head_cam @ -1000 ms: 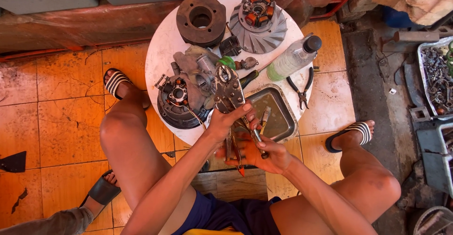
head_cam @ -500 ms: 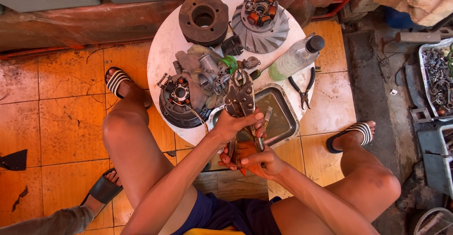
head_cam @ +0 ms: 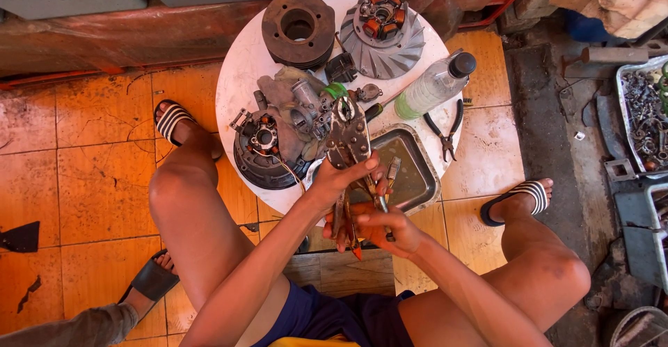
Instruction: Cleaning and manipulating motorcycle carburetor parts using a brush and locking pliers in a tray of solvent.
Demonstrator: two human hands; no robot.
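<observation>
I sit at a low round white table with both hands together at its near edge. My left hand grips the body of rusty locking pliers, whose jaws point away from me over the engine parts. My right hand sits just below it, fingers curled around the pliers' orange-tipped handles and a thin metal tool. A shallow metal tray lies right behind my hands.
The table carries a dark cylinder, a finned grey flywheel, a stator plate, a carburettor-like part, a plastic bottle and small black pliers. Grey bins stand at the back, scrap trays at right. Another person's sandalled foot is at lower left.
The locking pliers have swung a little to the right and more upright in my left hand. My hands stay together at the table's near edge.
</observation>
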